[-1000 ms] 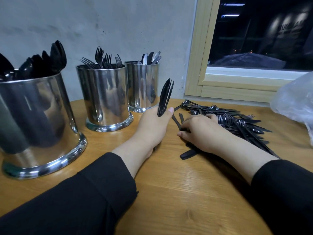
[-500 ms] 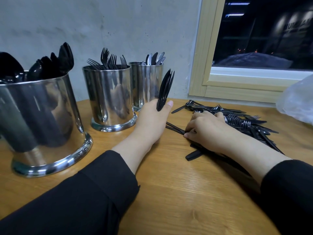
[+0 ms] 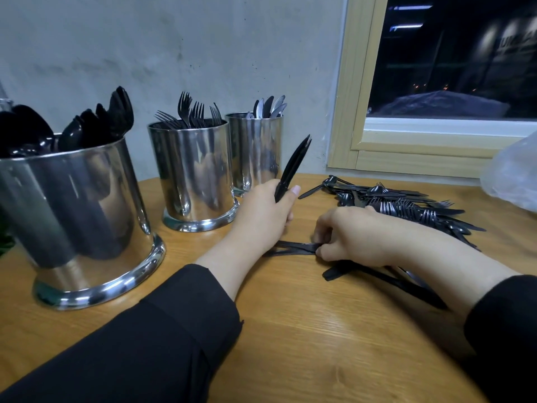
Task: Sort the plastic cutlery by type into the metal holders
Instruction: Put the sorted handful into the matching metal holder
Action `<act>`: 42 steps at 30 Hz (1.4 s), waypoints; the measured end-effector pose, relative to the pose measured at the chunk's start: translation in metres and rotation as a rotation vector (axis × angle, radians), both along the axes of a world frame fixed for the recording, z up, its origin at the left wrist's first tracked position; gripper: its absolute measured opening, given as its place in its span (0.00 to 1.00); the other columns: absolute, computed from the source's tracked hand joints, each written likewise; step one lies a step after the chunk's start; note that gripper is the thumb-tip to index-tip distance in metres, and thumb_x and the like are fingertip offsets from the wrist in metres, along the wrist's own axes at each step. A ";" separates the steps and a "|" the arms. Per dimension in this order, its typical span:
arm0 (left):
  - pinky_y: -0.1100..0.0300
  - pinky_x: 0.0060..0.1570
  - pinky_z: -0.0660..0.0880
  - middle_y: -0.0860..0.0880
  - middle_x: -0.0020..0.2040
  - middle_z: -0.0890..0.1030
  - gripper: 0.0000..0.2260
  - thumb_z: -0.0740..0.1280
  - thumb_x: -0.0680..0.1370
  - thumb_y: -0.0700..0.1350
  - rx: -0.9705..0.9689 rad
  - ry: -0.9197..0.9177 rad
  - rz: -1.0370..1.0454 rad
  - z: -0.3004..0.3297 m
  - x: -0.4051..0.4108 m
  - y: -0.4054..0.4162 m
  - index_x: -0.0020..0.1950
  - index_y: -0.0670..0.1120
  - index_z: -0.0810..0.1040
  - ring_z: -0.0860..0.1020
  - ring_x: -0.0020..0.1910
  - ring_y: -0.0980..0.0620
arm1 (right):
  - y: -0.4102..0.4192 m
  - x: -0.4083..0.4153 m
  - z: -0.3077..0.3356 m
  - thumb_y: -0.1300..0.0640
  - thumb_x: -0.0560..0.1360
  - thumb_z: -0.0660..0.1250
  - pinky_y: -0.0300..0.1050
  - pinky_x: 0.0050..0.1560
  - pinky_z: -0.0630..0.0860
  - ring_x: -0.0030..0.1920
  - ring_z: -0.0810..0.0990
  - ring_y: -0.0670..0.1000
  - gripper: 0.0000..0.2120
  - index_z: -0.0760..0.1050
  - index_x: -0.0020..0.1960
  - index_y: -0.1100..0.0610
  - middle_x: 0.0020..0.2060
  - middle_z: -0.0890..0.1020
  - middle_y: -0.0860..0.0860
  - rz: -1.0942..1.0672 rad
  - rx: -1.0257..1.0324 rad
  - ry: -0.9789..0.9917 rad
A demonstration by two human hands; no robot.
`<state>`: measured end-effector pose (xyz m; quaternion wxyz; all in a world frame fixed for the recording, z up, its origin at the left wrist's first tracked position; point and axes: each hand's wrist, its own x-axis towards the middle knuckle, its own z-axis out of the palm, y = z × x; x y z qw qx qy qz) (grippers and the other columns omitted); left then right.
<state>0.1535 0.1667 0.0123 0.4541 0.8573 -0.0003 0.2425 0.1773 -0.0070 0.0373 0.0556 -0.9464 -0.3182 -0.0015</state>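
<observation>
since a second ago, drawn back toward the body with two black knives (image 3: pixel 293 248) pinched at the fingertips of the right hand (image 3: pixel 353 237), where before it lay on the pile edge. from the left: nearest holder (image 3: pixel 78 210) packed with spoons, bowls up; middle holder (image 3: pixel 193 173) stocked with forks, tines up; far holder (image 3: pixel 255 149) with a few knives, blades up. then the left hand (image 3: pixel 261 216), closed around a bunch of knives (image 3: pixel 292 167), long axis steep, tips up and leaning right toward the window. pinched knives flat on the wooden table (image 3: pixel 290 330), long axis left to right, free ends pointing left under the left wrist. further right, the unsorted pile (image 3: pixel 406 205), forks, spoons and knives, mostly lying left to right. well under way by the look of it, yet plenty left to sort.
</observation>
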 end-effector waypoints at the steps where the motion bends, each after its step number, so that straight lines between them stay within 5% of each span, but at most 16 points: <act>1: 0.54 0.42 0.79 0.45 0.37 0.84 0.15 0.62 0.84 0.53 0.024 0.007 -0.009 0.000 0.000 0.000 0.41 0.47 0.75 0.83 0.35 0.49 | 0.000 -0.002 0.001 0.47 0.76 0.69 0.49 0.62 0.66 0.51 0.76 0.49 0.10 0.77 0.55 0.47 0.49 0.82 0.45 0.007 0.004 0.002; 5: 0.49 0.45 0.82 0.48 0.37 0.85 0.12 0.63 0.84 0.54 0.081 0.050 -0.058 0.000 -0.002 0.002 0.45 0.50 0.77 0.83 0.35 0.52 | 0.000 -0.005 0.000 0.48 0.77 0.68 0.45 0.51 0.62 0.47 0.71 0.50 0.10 0.76 0.56 0.49 0.42 0.78 0.46 0.031 0.048 -0.067; 10: 0.43 0.44 0.82 0.48 0.38 0.84 0.12 0.64 0.83 0.56 0.146 0.106 -0.114 0.002 -0.005 0.005 0.46 0.49 0.78 0.84 0.37 0.48 | -0.002 -0.002 0.001 0.53 0.71 0.72 0.39 0.35 0.71 0.32 0.76 0.42 0.04 0.77 0.43 0.50 0.29 0.79 0.46 0.040 0.291 -0.069; 16: 0.55 0.29 0.76 0.46 0.36 0.85 0.09 0.63 0.84 0.55 0.077 0.200 -0.283 0.004 -0.010 0.002 0.50 0.52 0.76 0.77 0.25 0.50 | -0.006 0.007 0.006 0.56 0.72 0.74 0.42 0.49 0.68 0.43 0.71 0.43 0.05 0.78 0.42 0.49 0.36 0.75 0.39 0.086 0.334 -0.284; 21: 0.62 0.24 0.63 0.52 0.27 0.72 0.13 0.67 0.81 0.57 -0.120 0.202 -0.345 0.002 -0.008 0.001 0.53 0.48 0.78 0.67 0.22 0.55 | -0.005 0.006 0.005 0.52 0.72 0.73 0.50 0.51 0.63 0.51 0.74 0.47 0.07 0.75 0.43 0.46 0.43 0.78 0.41 0.075 0.383 -0.349; 25: 0.56 0.27 0.58 0.51 0.30 0.67 0.11 0.75 0.77 0.49 -0.265 0.254 -0.428 0.000 -0.008 0.006 0.56 0.50 0.78 0.62 0.26 0.52 | -0.006 0.005 0.007 0.51 0.72 0.75 0.53 0.58 0.68 0.56 0.75 0.47 0.15 0.75 0.56 0.47 0.50 0.77 0.41 0.011 0.583 -0.378; 29: 0.56 0.30 0.63 0.49 0.29 0.68 0.05 0.72 0.80 0.45 -0.372 0.120 -0.366 0.000 -0.007 0.002 0.45 0.48 0.77 0.65 0.27 0.50 | -0.006 0.001 0.006 0.47 0.76 0.70 0.42 0.58 0.72 0.58 0.75 0.42 0.26 0.67 0.72 0.48 0.60 0.77 0.43 -0.036 0.880 -0.279; 33: 0.57 0.38 0.74 0.46 0.34 0.74 0.08 0.69 0.82 0.46 -0.364 -0.036 -0.354 0.000 -0.008 -0.002 0.48 0.42 0.78 0.75 0.34 0.50 | 0.002 -0.007 -0.005 0.36 0.77 0.57 0.44 0.66 0.73 0.64 0.74 0.39 0.33 0.59 0.79 0.46 0.68 0.74 0.41 0.063 0.938 -0.106; 36: 0.54 0.44 0.77 0.48 0.34 0.77 0.06 0.70 0.81 0.44 -0.296 0.116 -0.408 -0.007 -0.007 -0.008 0.45 0.44 0.79 0.78 0.36 0.49 | 0.005 -0.008 -0.007 0.41 0.80 0.56 0.32 0.60 0.72 0.57 0.79 0.40 0.30 0.56 0.80 0.44 0.60 0.82 0.47 0.099 0.919 -0.021; 39: 0.53 0.46 0.78 0.49 0.32 0.78 0.05 0.71 0.79 0.43 -0.261 0.183 -0.399 -0.011 -0.005 -0.009 0.45 0.44 0.78 0.79 0.35 0.50 | 0.007 -0.013 -0.006 0.47 0.83 0.58 0.32 0.47 0.74 0.46 0.83 0.44 0.24 0.59 0.78 0.44 0.50 0.85 0.47 0.120 0.950 0.022; 42: 0.61 0.40 0.74 0.50 0.30 0.76 0.07 0.71 0.79 0.43 -0.238 0.177 -0.374 -0.010 -0.005 -0.008 0.42 0.45 0.77 0.76 0.31 0.51 | 0.007 -0.015 -0.004 0.46 0.81 0.62 0.32 0.56 0.72 0.53 0.81 0.37 0.28 0.58 0.79 0.45 0.55 0.84 0.39 0.117 1.036 0.086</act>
